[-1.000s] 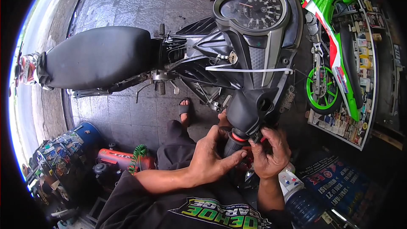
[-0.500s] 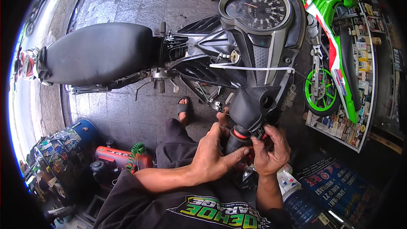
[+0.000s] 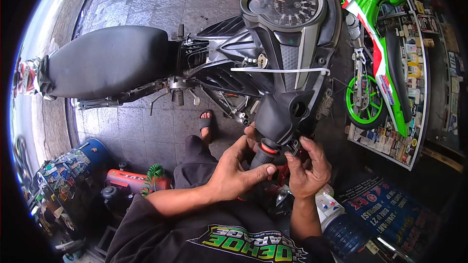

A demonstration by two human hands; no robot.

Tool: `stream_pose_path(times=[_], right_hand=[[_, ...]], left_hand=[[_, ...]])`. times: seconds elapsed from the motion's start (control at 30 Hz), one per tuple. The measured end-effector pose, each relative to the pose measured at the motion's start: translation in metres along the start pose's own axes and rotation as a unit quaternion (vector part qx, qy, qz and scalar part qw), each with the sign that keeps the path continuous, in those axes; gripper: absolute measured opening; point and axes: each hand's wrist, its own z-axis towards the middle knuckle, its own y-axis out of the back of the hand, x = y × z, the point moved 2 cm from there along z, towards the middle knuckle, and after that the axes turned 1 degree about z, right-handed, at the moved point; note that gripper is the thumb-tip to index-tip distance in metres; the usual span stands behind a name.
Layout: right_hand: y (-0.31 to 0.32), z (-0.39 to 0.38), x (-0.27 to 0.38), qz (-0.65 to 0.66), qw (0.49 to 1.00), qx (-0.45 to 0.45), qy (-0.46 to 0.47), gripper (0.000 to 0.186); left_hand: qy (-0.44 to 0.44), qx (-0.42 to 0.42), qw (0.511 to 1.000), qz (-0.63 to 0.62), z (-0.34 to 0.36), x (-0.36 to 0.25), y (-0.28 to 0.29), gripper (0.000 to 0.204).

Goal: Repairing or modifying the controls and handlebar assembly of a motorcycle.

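Note:
A partly stripped motorcycle stands across the view, its black handlebar cover (image 3: 277,119) just beyond my hands. Below the cover, the black rubber handlebar grip (image 3: 263,157) with a red-orange ring points toward me. My left hand (image 3: 237,169) curls around this grip, thumb along the near side and fingertips behind it. On the other side, my right hand (image 3: 309,171) has its thumb and forefinger bent at a small dark bracket (image 3: 293,145) under the cover. What lies between those fingertips is hard to see. Red parts (image 3: 282,173) show between the hands.
Left stretches the motorcycle's black seat (image 3: 109,61); the speedometer (image 3: 285,4) lies beyond the cover, with a white cable tie (image 3: 280,70) nearby. A green-and-red small motorcycle (image 3: 373,44) stands right. A red tank (image 3: 129,179), blue drum (image 3: 95,151) and blue water bottle (image 3: 343,231) are near me.
The whole view has shifted slightly, so the motorcycle sits a little farther left. My right forefinger has lifted and spread a little from the thumb. My left hand stays around the grip.

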Motion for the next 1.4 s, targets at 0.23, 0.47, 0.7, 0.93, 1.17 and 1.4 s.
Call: stream_pose_path(times=[0.23, 0.47, 0.7, 0.93, 1.17, 1.4], right_hand=[[0.0, 0.004, 0.001, -0.002, 0.999, -0.032, 0.032, 0.036], [0.004, 0.001, 0.002, 0.015, 0.999, -0.032, -0.005, 0.039], [0.0, -0.001, -0.005, 0.017, 0.999, -0.014, 0.026, 0.034], [0.001, 0.012, 0.002, -0.013, 0.998, 0.04, 0.049, 0.027], [-0.006, 0.01, 0.023, -0.021, 0.999, 0.038, -0.017, 0.026], [-0.013, -0.005, 0.018, 0.027, 0.993, 0.014, -0.114, 0.026]], left_hand=[[-0.046, 0.015, 0.996, -0.07, 0.005, 0.007, 0.0, 0.049], [0.002, 0.013, 0.998, -0.059, 0.003, 0.011, 0.001, 0.028], [0.021, 0.037, 0.993, -0.106, 0.003, 0.013, 0.004, 0.042], [0.019, 0.035, 0.975, -0.217, 0.012, 0.021, 0.007, 0.069], [0.027, 0.068, 0.98, -0.187, 0.017, 0.02, 0.008, 0.064], [0.009, 0.071, 0.977, -0.201, 0.016, 0.018, 0.002, 0.054]])
